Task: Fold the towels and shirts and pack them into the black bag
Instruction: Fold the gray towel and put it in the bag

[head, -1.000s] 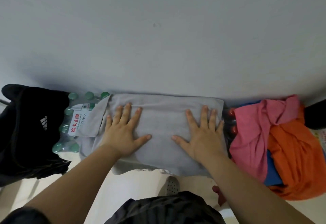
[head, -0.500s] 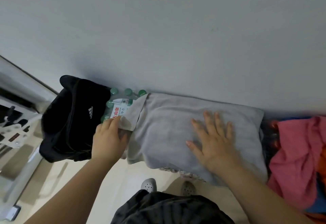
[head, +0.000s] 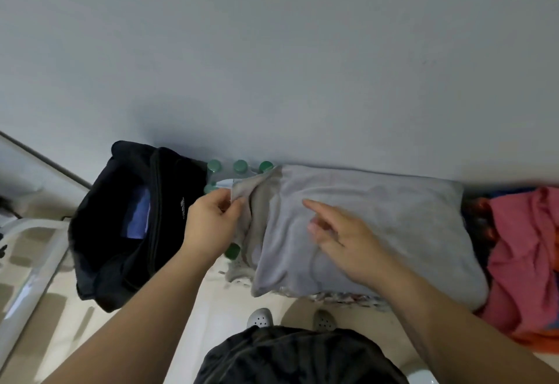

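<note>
A grey towel (head: 378,217) lies folded flat against the wall. My left hand (head: 211,226) pinches the towel's left edge and lifts it slightly off the surface. My right hand (head: 341,232) hovers over the towel's middle, fingers loosely apart and index finger pointing left, holding nothing. To the left stands the black bag (head: 121,232), open at the top, with something blue-purple (head: 137,217) inside. A pile of pink cloth (head: 523,247) and orange cloth (head: 541,339) lies at the right edge.
A shrink-wrapped pack of green-capped water bottles (head: 240,167) sits under the towel's left end, beside the bag. A plain wall fills the upper frame. White furniture rails (head: 33,262) stand at the far left. My grey shoes (head: 260,317) are on the pale floor below.
My left hand went from pressing the towel to gripping its left edge and lifting it. My right hand rose off the towel. The view swung left, showing the open bag.
</note>
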Tool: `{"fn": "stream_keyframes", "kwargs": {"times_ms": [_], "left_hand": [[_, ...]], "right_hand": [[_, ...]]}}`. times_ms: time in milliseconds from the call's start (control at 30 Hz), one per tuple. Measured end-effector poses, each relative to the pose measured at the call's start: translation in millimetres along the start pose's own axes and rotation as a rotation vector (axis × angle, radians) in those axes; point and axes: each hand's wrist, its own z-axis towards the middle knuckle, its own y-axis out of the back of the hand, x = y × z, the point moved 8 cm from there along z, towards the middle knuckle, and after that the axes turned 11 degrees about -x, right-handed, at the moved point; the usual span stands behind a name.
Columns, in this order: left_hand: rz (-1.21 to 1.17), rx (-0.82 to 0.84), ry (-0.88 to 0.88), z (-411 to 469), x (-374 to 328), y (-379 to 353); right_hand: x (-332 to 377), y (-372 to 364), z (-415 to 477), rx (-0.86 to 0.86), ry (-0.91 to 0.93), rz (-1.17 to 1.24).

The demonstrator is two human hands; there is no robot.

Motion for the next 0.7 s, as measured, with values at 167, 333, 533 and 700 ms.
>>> {"fn": "stream_keyframes", "kwargs": {"times_ms": [167,333,533,700], "left_hand": [[-0.038,0.119,-0.195,-0.7,-24.1,-8.2],[-0.098,0.218,-0.238,-8.7,-29.1,-21.0],[0.109,0.222,-0.259,-17.6,-6.6,-31.7],[0.015,0.199,-0.106,-24.3,7.6,-16.1]], "right_hand": [[73.1,-43.4,16.7,0.018,-0.055,0.381],[82.0,-58.5,29.0,-0.029,-0.041,0.184],[76.4,-44.5,28.7,-0.149,-0.185,0.248],[67.8,-41.6,37.3,-0.275,-0.303,0.622]]}}
